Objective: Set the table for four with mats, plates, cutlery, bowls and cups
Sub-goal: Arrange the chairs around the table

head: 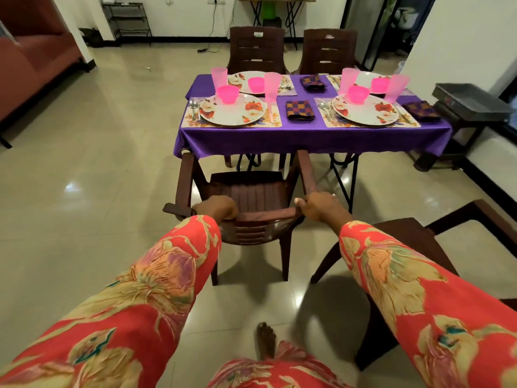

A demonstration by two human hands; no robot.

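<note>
Sleeves of red flowered cloth run out from me to both hands. My left hand [216,208] grips the top rail of the brown chair [251,197], its fingers [228,215] curled over the back edge; my right hand [319,207] grips the same rail at its other end, thumb over the top. One bare foot [265,340] of mine shows on the tiled floor [84,163] below. A second brown chair [414,239] stands just beside me on the right.

The gripped chair faces the desk [307,141], its arms reaching the hanging edge of the purple cloth. On the cloth lie four place mats; the near left mat [232,123] carries a flowered plate [232,112] with a pink bowl [228,94] on it, cutlery [194,106] to its left and a pink cup [271,86] at its right. The near right mat [369,123] bears another flowered plate [365,112] and pink bowl [358,94]. A folded checked napkin [300,110] lies between the two mats. Behind them the two far settings show the same plates, bowls and cups. Two more chairs [256,49] stand at the far side.
</note>
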